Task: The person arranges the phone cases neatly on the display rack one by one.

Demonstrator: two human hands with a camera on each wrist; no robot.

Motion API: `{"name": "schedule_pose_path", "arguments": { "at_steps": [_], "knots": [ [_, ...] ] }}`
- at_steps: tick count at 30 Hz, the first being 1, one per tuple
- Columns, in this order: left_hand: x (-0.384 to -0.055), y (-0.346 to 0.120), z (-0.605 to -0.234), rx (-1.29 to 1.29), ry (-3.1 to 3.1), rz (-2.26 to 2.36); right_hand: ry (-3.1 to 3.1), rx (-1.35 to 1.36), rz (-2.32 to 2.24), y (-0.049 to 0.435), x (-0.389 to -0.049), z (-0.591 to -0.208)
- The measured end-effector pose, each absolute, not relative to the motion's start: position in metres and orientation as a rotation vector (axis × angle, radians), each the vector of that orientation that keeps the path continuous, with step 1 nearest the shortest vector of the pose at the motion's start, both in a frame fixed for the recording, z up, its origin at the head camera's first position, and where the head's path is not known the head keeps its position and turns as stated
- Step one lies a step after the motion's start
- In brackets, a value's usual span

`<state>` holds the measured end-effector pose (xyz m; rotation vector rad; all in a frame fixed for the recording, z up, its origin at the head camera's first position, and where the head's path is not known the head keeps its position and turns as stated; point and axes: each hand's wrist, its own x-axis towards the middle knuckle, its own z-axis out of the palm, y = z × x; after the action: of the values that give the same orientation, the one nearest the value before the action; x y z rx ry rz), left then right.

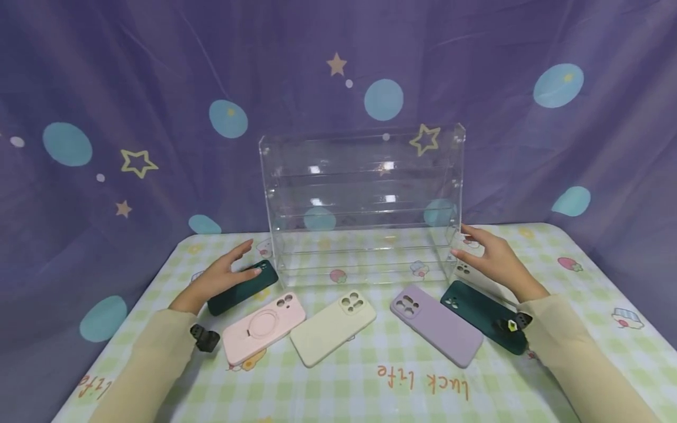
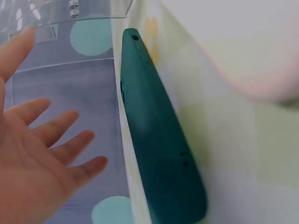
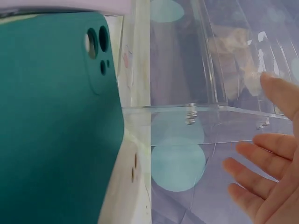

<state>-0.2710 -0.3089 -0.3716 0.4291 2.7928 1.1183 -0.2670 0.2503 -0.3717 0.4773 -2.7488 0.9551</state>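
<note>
A clear acrylic display rack (image 1: pixel 365 220) with stepped shelves stands at the back of the table. My left hand (image 1: pixel 215 277), fingers spread and holding nothing, hovers over a dark green phone case (image 1: pixel 238 295) left of the rack; the left wrist view has that case (image 2: pixel 156 135) beside the hand. At the rack's right side panel is my right hand (image 1: pixel 496 258), thumb and fingers apart with nothing gripped. Below it lies a white phone case (image 1: pixel 483 284), partly hidden. Another dark green case (image 1: pixel 478 311) lies nearer, beside a lilac case (image 1: pixel 438 326).
A pink phone case (image 1: pixel 264 329) with a ring on its back and a pale cream case (image 1: pixel 333 329) lie in front of the rack. The checked tablecloth (image 1: pixel 402 399) covers the table. Behind hangs a purple curtain (image 1: pixel 296 70) with stars and blue spots.
</note>
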Motion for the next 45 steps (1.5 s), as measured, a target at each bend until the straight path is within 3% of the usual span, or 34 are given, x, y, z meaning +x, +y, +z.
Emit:
{"name": "schedule_pose_path", "arguments": {
  "at_steps": [23,38,45],
  "knots": [
    [-0.289,-0.321,-0.398,0.518,2.578,1.354,-2.677,0.464,1.054,0.242,-0.266,-0.39],
    [-0.288,-0.319,-0.412,0.399,2.597,1.296,-2.698,0.457,1.07,0.243,-0.263,-0.393],
    [-0.291,-0.321,-0.408,0.521,2.715,1.064,-2.685,0.477,1.046,0.244,-0.266,-0.391]
  ]
}}
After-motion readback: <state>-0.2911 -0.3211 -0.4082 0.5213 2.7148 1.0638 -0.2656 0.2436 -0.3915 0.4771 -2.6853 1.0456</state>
